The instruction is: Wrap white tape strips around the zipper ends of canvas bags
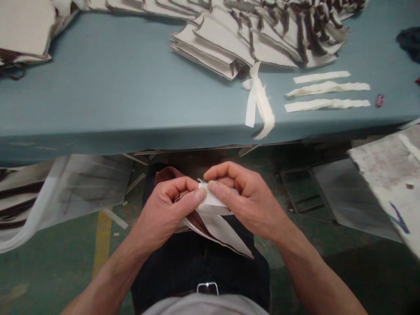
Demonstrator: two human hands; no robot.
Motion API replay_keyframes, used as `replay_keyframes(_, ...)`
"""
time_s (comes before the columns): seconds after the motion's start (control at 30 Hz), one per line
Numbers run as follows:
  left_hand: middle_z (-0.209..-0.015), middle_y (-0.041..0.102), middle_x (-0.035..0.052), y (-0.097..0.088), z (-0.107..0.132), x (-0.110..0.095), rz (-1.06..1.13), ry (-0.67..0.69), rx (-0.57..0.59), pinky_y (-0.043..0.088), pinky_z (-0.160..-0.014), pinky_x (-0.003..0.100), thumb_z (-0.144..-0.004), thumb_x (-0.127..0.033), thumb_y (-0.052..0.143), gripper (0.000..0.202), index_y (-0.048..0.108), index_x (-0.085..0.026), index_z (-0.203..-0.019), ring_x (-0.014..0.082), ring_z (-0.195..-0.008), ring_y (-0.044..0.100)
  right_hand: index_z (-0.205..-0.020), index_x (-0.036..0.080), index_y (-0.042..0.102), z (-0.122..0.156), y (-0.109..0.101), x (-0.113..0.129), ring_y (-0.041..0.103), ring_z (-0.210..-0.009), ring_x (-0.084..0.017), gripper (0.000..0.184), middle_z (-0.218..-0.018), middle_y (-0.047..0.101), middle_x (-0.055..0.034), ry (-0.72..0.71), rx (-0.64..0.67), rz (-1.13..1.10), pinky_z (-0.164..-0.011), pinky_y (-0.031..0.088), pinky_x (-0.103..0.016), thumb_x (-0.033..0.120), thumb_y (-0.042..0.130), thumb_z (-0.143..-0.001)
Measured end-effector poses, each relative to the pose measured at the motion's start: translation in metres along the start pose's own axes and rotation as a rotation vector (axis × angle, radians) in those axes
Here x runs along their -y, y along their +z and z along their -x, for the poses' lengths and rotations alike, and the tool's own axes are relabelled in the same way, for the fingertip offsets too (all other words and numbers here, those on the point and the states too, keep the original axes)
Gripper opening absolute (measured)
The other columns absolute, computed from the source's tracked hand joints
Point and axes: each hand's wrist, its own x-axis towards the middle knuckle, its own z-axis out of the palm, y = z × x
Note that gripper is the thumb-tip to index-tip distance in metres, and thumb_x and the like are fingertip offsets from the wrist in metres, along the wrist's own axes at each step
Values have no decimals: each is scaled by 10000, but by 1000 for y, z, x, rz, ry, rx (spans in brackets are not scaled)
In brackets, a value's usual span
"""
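Above my lap, my left hand [177, 205] pinches the edge of a folded piece [226, 232] with a pale side and brown edges, perhaps leather. A white strip [213, 199] lies across that edge, under my left thumb. From the other side my right hand [241, 192] closes thumb and fingers on the strip. The two thumbs are almost touching. A reddish-brown part [167, 174] shows behind my left hand. What lies under my fingertips is hidden.
Ahead is a blue-green covered table [124, 83] with stacked pale pieces [216, 43] at the back. Several white strips [328, 104] lie near its front right, and some tied strips [259, 100] hang over the edge. A white bin [49, 192] stands left, a worn board [390, 175] right.
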Motion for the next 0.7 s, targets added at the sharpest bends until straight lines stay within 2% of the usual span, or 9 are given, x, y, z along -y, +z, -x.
replay_keyframes(0.1, -568, 646, -40, -2, 2, 0, 49, -52, 13, 418, -448, 127, -790, -416, 873, 354, 659, -156, -682, 60, -462, 547, -1060, 181, 685, 0, -1, 0, 437, -526, -74, 174, -623, 523, 79, -1, 5, -5, -497, 340, -215, 327, 662, -968)
replay_keyframes(0.23, -535, 642, -29, -3, 4, -1, 113, -109, 37, 399, -405, 143, -757, -468, 892, 390, 661, -162, -686, 80, -412, 554, -1052, 186, 697, 1, -2, 2, 503, -569, -83, 159, -674, 575, 57, -28, -8, -1, -521, 366, -222, 315, 668, -964)
replay_keyframes(0.37, -544, 623, -36, -3, 5, -2, 117, -91, 47, 389, -406, 135, -742, -490, 904, 421, 651, -160, -679, 65, -426, 518, -1034, 190, 705, 3, -2, 2, 562, -620, -92, 130, -710, 611, 42, -81, -14, 22, -555, 399, -226, 299, 665, -974)
replay_keyframes(0.5, -541, 615, -41, -1, 5, -1, 92, -55, 59, 349, -396, 123, -799, -505, 859, 400, 671, -166, -700, 50, -420, 478, -1020, 200, 711, 6, -2, 1, 600, -653, -109, 129, -705, 618, 36, -118, -41, 19, -568, 419, -233, 315, 664, -986)
replay_keyframes(0.7, -559, 667, -19, -1, 4, 1, 24, -31, 37, 379, -389, 156, -870, -518, 781, 375, 695, -181, -731, 90, -419, 548, -1024, 214, 719, 8, -2, -2, 601, -637, -110, 114, -775, 674, 19, -165, -106, 68, -573, 436, -241, 313, 680, -981)
